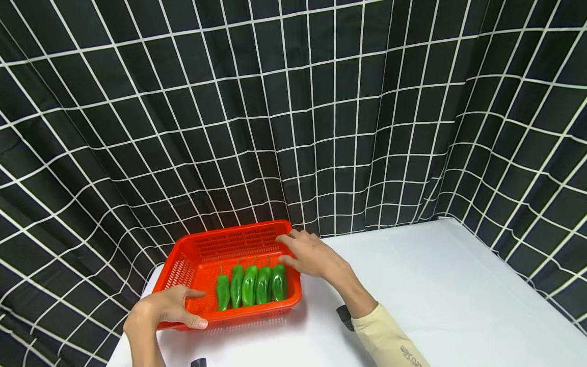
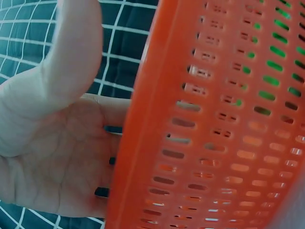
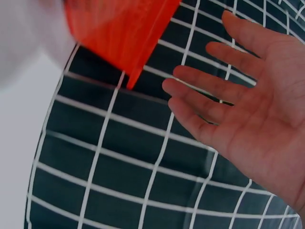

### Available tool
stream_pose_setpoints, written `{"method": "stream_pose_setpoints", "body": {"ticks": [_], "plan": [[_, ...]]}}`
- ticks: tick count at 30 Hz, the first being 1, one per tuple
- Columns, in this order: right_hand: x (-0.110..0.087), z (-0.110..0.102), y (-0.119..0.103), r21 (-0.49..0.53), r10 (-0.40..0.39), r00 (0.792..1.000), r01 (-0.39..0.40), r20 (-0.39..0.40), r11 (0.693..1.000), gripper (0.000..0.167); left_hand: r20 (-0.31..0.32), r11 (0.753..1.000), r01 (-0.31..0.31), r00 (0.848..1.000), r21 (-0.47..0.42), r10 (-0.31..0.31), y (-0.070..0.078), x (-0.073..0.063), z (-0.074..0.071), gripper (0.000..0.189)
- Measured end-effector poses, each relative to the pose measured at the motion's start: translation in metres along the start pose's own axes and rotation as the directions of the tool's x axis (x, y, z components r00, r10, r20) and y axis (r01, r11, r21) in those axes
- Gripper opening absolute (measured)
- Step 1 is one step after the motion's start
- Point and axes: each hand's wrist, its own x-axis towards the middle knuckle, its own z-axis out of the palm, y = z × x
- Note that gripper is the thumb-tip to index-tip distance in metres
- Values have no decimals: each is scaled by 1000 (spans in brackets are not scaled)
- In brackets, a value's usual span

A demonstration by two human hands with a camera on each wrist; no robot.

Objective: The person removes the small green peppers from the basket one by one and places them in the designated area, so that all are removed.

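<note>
A red plastic basket [image 1: 215,261] with slotted walls stands on the white tabletop. Inside it, several green peppers [image 1: 249,285] lie side by side toward the right, stems pointing to the back. My left hand [image 1: 167,306] is at the basket's front left corner, fingers over the rim and thumb held apart. In the left wrist view its fingers pass behind the red rim [image 2: 138,114], which hides the fingertips. My right hand [image 1: 314,253] is by the basket's right back corner; the right wrist view shows its fingers [image 3: 214,88] loosely extended and holding nothing.
A black curtain with a white grid [image 1: 321,127] hangs behind and on both sides. The white tabletop [image 1: 412,285] stretches to the right of the basket. Dark wrist-worn pieces [image 1: 345,317] show beneath the right forearm.
</note>
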Motion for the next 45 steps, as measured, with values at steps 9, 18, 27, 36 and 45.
{"method": "stream_pose_setpoints", "body": {"ticks": [9,18,27,36,45], "plan": [[13,34,-24,-99,-64,997,69,52,993,40,71,996,-37,997,-78,42,-21,2,-2,62],[8,60,-39,-309,28,990,17,141,951,18,151,975,-183,968,-125,201,-29,11,-1,59],[13,68,-39,-381,72,970,22,231,924,12,96,984,-104,988,-146,119,-25,13,10,41],[16,67,-37,-479,122,958,18,258,878,12,111,976,-155,979,-153,173,-29,22,16,26],[12,71,-40,-444,133,957,-6,257,896,11,132,976,-115,981,-186,141,-32,21,23,26]]}}
